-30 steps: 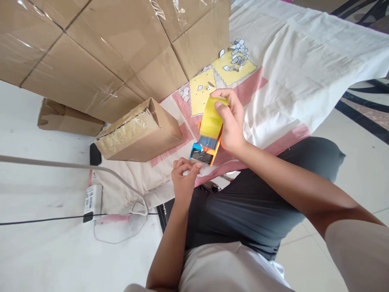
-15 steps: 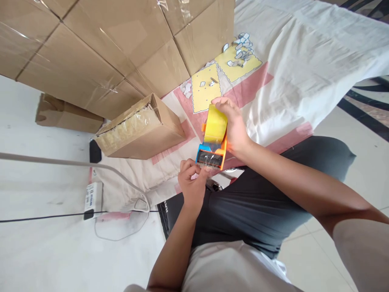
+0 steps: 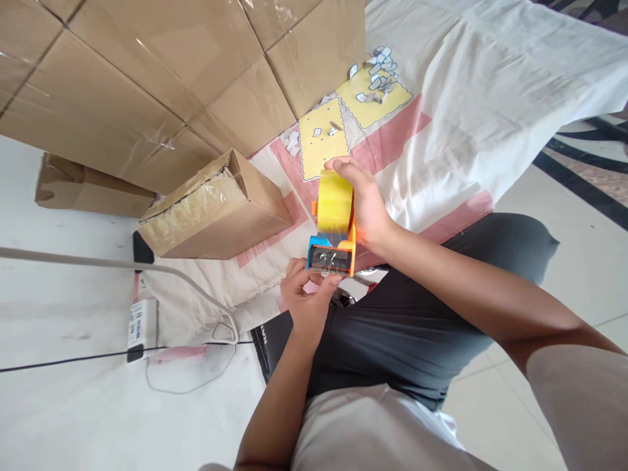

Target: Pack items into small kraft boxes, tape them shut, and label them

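A tape dispenser [image 3: 330,259] with blue and orange sides and a black front bears a wide yellow roll of tape [image 3: 335,201]. My right hand [image 3: 366,199] is wrapped round its right side, the thumb lying along the roll's top and the other fingers mostly hidden. At the dispenser's near end, my left hand [image 3: 307,297] is closed, thumb and fingers pinching at the front edge where a clear strip of tape lies over the black part. Exactly how much tape sits between those fingers is hidden.
Left of the dispenser stands a cardboard box [image 3: 226,212]. Behind it rises a stack of taped cartons [image 3: 196,72]. Yellow sheets [image 3: 321,147] with small paper scraps lie on the white and pink cloth [image 3: 441,131]. A power strip [image 3: 142,324] and cables are at the left.
The view has shifted slightly, so everything sits a little further left. My right hand still holds the dispenser, and my left thumb has slid a little rightward along its front edge.
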A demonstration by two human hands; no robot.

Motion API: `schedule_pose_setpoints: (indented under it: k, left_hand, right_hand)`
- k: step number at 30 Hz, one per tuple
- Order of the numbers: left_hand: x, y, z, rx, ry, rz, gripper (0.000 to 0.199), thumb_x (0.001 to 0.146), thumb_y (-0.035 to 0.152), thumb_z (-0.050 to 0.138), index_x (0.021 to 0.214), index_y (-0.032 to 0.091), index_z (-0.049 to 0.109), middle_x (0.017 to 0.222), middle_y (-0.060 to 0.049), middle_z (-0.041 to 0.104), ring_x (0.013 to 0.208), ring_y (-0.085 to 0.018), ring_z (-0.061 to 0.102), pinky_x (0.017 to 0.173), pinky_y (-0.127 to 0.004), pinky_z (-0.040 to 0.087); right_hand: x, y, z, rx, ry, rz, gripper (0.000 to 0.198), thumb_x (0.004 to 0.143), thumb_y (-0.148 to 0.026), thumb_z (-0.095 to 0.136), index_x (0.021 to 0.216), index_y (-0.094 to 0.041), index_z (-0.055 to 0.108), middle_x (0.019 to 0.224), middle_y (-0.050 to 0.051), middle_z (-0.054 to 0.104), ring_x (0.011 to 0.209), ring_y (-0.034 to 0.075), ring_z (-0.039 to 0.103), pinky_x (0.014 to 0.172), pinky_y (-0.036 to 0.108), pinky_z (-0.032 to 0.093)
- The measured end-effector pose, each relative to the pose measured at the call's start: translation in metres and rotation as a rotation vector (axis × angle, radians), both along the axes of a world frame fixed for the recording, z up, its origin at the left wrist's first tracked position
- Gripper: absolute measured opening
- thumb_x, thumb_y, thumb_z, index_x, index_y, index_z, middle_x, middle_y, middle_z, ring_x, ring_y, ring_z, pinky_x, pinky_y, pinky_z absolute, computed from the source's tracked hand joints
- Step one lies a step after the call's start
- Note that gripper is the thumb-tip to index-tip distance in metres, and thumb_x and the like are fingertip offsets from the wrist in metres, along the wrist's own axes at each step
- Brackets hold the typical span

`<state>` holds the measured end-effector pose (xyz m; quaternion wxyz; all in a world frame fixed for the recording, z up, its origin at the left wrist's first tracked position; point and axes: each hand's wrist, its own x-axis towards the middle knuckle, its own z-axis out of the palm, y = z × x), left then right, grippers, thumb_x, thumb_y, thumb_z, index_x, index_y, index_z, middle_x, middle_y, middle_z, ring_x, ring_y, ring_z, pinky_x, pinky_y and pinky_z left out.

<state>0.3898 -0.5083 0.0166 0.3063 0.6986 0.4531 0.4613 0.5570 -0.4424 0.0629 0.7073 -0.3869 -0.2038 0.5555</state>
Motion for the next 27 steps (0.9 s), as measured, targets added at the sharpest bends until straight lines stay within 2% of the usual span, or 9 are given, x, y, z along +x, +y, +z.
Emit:
schedule_pose_setpoints:
  k: [3,5,8,12,16,22,27]
  left_hand:
    - [0.004,-0.006,0.0,-0.022,-0.027,0.015,0.057,0.086,0.05,0.078,0.05,0.019,0.046,0.056,0.004,0.048,0.061,-0.013,0.047,0.062,-0.028,0.037]
    - [0.005,-0.009,0.0,-0.031,-0.041,0.017,0.056,0.087,0.048,0.078,0.05,0.019,0.046,0.056,0.003,0.05,0.061,-0.013,0.049,0.062,-0.028,0.038]
    - [0.003,-0.012,-0.001,-0.038,-0.068,-0.015,0.052,0.088,0.049,0.077,0.052,0.019,0.054,0.058,0.002,0.055,0.065,-0.015,0.052,0.064,-0.029,0.04]
    - [-0.001,-0.011,0.001,-0.077,-0.154,-0.098,0.051,0.096,0.055,0.064,0.059,0.021,0.068,0.061,-0.001,0.06,0.068,-0.016,0.055,0.067,-0.03,0.042]
    - [-0.003,-0.007,0.003,-0.112,-0.126,-0.068,0.048,0.098,0.045,0.065,0.057,0.021,0.069,0.058,0.0,0.057,0.064,-0.015,0.054,0.064,-0.029,0.04]
    - [-0.007,-0.01,0.002,0.088,-0.001,0.01,0.034,0.094,0.034,0.072,0.061,0.023,0.073,0.057,0.002,0.058,0.063,-0.014,0.053,0.064,-0.029,0.04]
    - [-0.005,-0.017,-0.002,0.074,0.045,0.048,0.039,0.096,0.036,0.069,0.06,0.022,0.071,0.058,0.001,0.057,0.062,-0.014,0.053,0.062,-0.029,0.04]
  right_hand:
    - [0.001,-0.003,0.004,0.004,0.072,0.0,0.044,0.085,-0.066,0.065,0.091,-0.025,0.051,0.08,-0.002,0.048,0.066,0.014,0.059,0.06,0.031,0.053]
    - [0.001,-0.005,0.006,0.02,0.111,0.002,0.045,0.084,-0.066,0.068,0.089,-0.025,0.05,0.08,-0.003,0.047,0.062,0.012,0.056,0.059,0.03,0.052]
    - [0.003,-0.005,0.007,0.02,0.109,0.008,0.046,0.085,-0.069,0.066,0.089,-0.025,0.05,0.079,-0.002,0.049,0.065,0.014,0.057,0.062,0.031,0.053]
    - [0.004,-0.004,0.005,-0.007,0.092,0.042,0.051,0.085,-0.075,0.062,0.091,-0.025,0.053,0.078,-0.002,0.052,0.072,0.017,0.062,0.067,0.034,0.055]
    - [0.005,-0.003,0.005,0.0,0.084,0.014,0.054,0.084,-0.08,0.057,0.091,-0.027,0.053,0.077,-0.001,0.054,0.074,0.019,0.065,0.068,0.036,0.057]
    - [0.005,-0.006,0.006,0.05,0.029,0.069,0.045,0.085,-0.071,0.061,0.088,-0.027,0.054,0.08,-0.001,0.056,0.07,0.018,0.063,0.066,0.035,0.056]
    - [0.006,-0.01,0.006,0.093,-0.071,-0.011,0.035,0.089,-0.063,0.058,0.094,-0.029,0.056,0.088,0.001,0.06,0.075,0.019,0.062,0.065,0.035,0.056]
